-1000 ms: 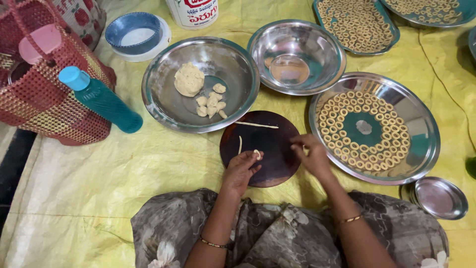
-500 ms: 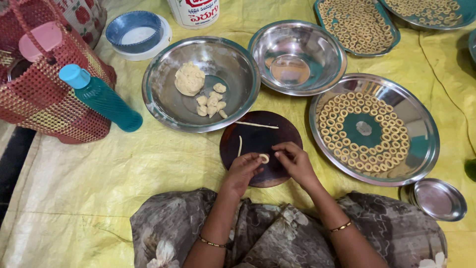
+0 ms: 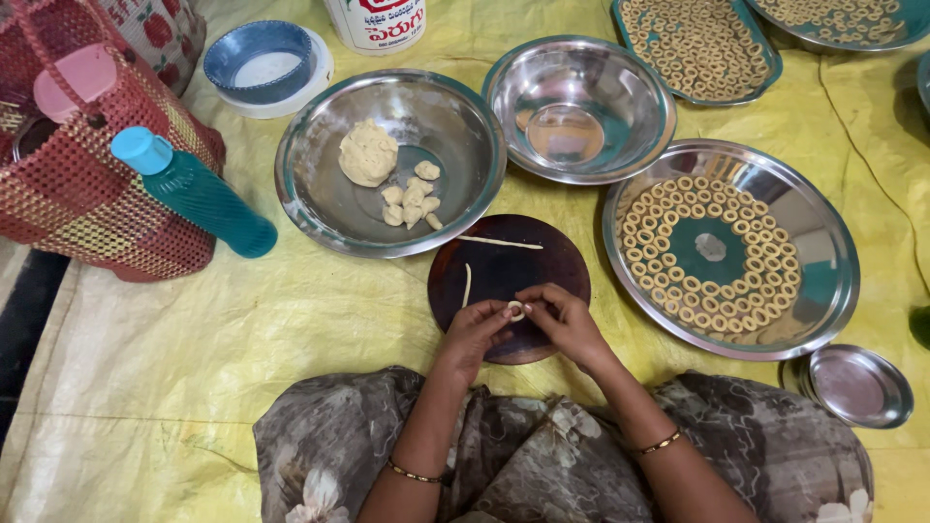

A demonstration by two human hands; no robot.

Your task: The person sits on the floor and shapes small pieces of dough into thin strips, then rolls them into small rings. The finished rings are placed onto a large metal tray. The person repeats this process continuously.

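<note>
Glossy steel bowl [image 3: 320, 208], matt soft dough ring [image 3: 516, 310], smooth dark wooden board [image 3: 542, 261], crinkled yellow plastic sheet [image 3: 242, 339]

Dough ring [image 3: 516, 311] over round board [image 3: 542, 266]; dough bowl [image 3: 320, 208] behind-left; ring-filled plate [image 3: 823, 291] right; bottle [image 3: 199, 192] far left

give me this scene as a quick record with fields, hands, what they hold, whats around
left hand: pinching the dough ring
right hand: pinching the same ring
dough ring: small, held between both hands over the board
round dark board: holds two thin dough strips
steel bowl: dough ball and small pieces
steel plate: rings laid in circles
teal bottle: lying against a red basket
</note>
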